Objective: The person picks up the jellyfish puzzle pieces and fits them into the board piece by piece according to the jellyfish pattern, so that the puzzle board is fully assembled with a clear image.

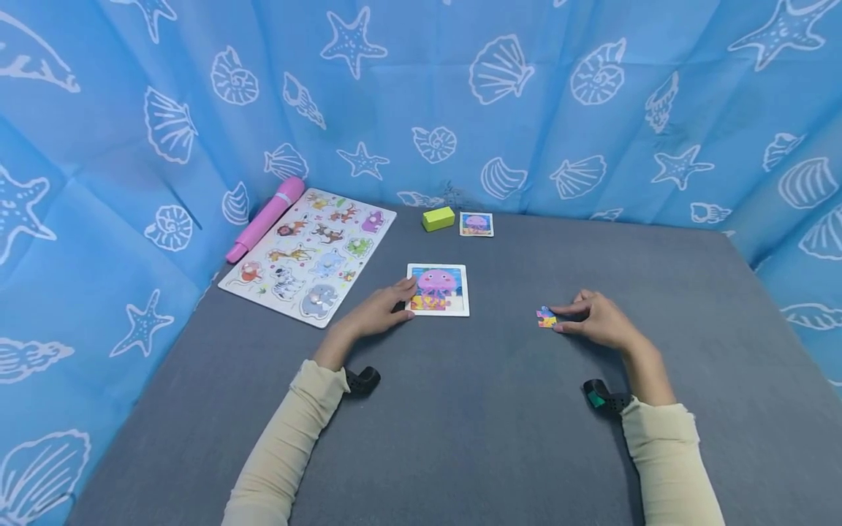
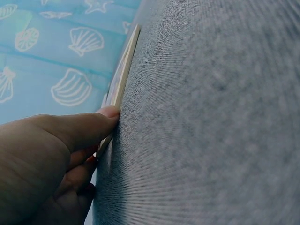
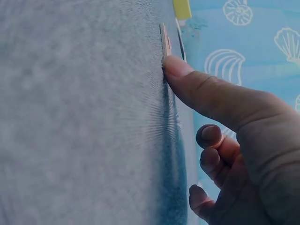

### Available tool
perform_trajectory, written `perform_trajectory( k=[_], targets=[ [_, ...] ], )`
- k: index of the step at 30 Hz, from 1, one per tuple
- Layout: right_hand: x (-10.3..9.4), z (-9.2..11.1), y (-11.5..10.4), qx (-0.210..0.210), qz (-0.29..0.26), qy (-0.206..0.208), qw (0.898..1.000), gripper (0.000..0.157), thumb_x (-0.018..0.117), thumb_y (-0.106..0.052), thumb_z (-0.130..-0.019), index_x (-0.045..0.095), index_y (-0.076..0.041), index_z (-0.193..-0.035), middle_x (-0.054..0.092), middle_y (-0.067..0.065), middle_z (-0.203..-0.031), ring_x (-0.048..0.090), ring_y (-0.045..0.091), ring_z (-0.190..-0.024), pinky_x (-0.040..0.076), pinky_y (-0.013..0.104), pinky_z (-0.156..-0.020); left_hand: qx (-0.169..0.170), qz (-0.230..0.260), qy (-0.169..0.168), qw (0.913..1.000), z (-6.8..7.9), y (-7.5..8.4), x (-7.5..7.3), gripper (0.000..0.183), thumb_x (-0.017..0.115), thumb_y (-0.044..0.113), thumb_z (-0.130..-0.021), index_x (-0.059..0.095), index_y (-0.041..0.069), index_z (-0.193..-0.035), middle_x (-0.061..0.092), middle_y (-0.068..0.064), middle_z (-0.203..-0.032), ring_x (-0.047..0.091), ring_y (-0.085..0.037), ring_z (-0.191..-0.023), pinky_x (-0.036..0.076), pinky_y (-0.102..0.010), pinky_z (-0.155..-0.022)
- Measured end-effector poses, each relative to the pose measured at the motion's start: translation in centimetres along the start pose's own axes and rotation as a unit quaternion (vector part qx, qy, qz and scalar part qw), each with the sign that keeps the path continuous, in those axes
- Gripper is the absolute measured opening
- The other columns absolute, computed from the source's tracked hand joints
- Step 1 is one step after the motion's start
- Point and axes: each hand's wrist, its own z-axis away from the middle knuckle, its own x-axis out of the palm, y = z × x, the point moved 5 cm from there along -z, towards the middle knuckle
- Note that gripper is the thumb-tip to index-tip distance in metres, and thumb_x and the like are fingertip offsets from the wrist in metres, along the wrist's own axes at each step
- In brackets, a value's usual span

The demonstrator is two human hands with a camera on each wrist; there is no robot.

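A square jellyfish jigsaw puzzle in a white frame (image 1: 456,304) lies flat on the table, its lower right part bare white. My left hand (image 1: 378,310) grips the frame's left side. In the left wrist view the thumb (image 2: 108,114) presses the frame's edge, and the other fingers curl in beyond it. To the right of the puzzle, my right hand (image 1: 601,319) pinches a small puzzle piece (image 1: 547,317), coloured blue, yellow and pink, between thumb and forefinger. The right wrist view shows this piece (image 3: 165,40) edge-on, low at the table surface, with the remaining fingers curled loosely.
Behind the puzzle stand a yellow-green block (image 1: 438,219) and a small jellyfish picture card (image 1: 476,224). At the left lies an animal peg board (image 1: 309,256), with a pink cylindrical stick (image 1: 266,219) along its far side. A blue shell-patterned curtain (image 1: 408,95) borders the grey table (image 1: 473,409).
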Motion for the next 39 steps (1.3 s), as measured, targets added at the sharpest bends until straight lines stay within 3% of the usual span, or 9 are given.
perform_trajectory(
  k=[10,14,15,21,22,28,39],
  targets=[
    [0.4,-0.7,-0.3,-0.060,-0.011,0.047,0.997,0.026,0.076,-0.019,-0.075,0.074,-0.005,-0.096,0.049,0.003,-0.075,0.032,0.007,-0.066,0.028,0.024,-0.059,-0.006,-0.001,0.002,1.0000,0.2,-0.2,-0.1,0.058,0.054,0.021,-0.093,0.029,-0.001,-0.141,0.020,-0.015,-0.152,0.018,-0.028,-0.141,0.018,-0.045,-0.114],
    [0.7,-1.2,-1.1,-0.086,-0.013,0.056,0.995,0.025,0.077,-0.017,-0.074,0.074,-0.004,-0.094,0.049,0.003,-0.074,0.033,0.006,-0.065,0.029,0.023,-0.058,0.010,0.014,0.008,0.9998,0.4,-0.3,-0.2,0.058,0.054,0.022,-0.093,0.030,-0.002,-0.141,0.021,-0.016,-0.151,0.018,-0.029,-0.141,0.019,-0.044,-0.114],
    [0.9,-1.4,-1.3,-0.088,-0.013,0.057,0.994,0.025,0.077,-0.017,-0.074,0.073,-0.004,-0.094,0.049,0.004,-0.075,0.033,0.007,-0.066,0.030,0.023,-0.059,0.023,0.016,0.013,0.9995,0.3,-0.9,0.1,0.059,0.053,0.027,-0.094,0.029,0.001,-0.142,0.020,-0.013,-0.152,0.016,-0.027,-0.141,0.018,-0.041,-0.115],
    [2.1,-3.6,-3.8,-0.086,-0.016,0.045,0.995,0.026,0.077,-0.019,-0.074,0.073,-0.005,-0.095,0.048,0.007,-0.076,0.033,0.012,-0.069,0.028,0.026,-0.061,0.019,0.016,0.008,0.9997,0.2,-1.0,0.4,0.060,0.053,0.027,-0.094,0.029,0.002,-0.142,0.020,-0.013,-0.152,0.016,-0.026,-0.142,0.018,-0.041,-0.115],
    [2.4,-4.0,-4.3,-0.088,-0.019,0.042,0.995,0.027,0.078,-0.020,-0.073,0.074,-0.005,-0.095,0.049,0.007,-0.076,0.033,0.013,-0.069,0.029,0.026,-0.062,0.006,0.015,0.004,0.9999,0.3,-0.4,0.2,0.058,0.054,0.022,-0.093,0.030,-0.001,-0.141,0.021,-0.015,-0.151,0.017,-0.029,-0.141,0.019,-0.044,-0.114],
    [4.1,-6.3,-7.7,-0.120,-0.036,0.022,0.992,0.027,0.079,-0.017,-0.071,0.074,-0.004,-0.094,0.051,0.006,-0.077,0.036,0.017,-0.071,0.030,0.028,-0.064,-0.010,-0.011,0.001,0.9999,0.1,-0.3,0.4,0.058,0.055,0.020,-0.093,0.030,0.000,-0.141,0.022,-0.014,-0.152,0.017,-0.028,-0.141,0.020,-0.043,-0.114],
    [6.1,-8.3,-11.1,-0.159,-0.040,-0.005,0.987,0.027,0.079,-0.016,-0.071,0.074,-0.002,-0.093,0.051,0.009,-0.077,0.035,0.016,-0.071,0.029,0.027,-0.064,-0.010,-0.003,0.003,0.9999,0.0,-0.2,0.0,0.058,0.053,0.021,-0.094,0.030,0.000,-0.142,0.020,-0.013,-0.152,0.017,-0.027,-0.141,0.018,-0.044,-0.114]
  ],
)
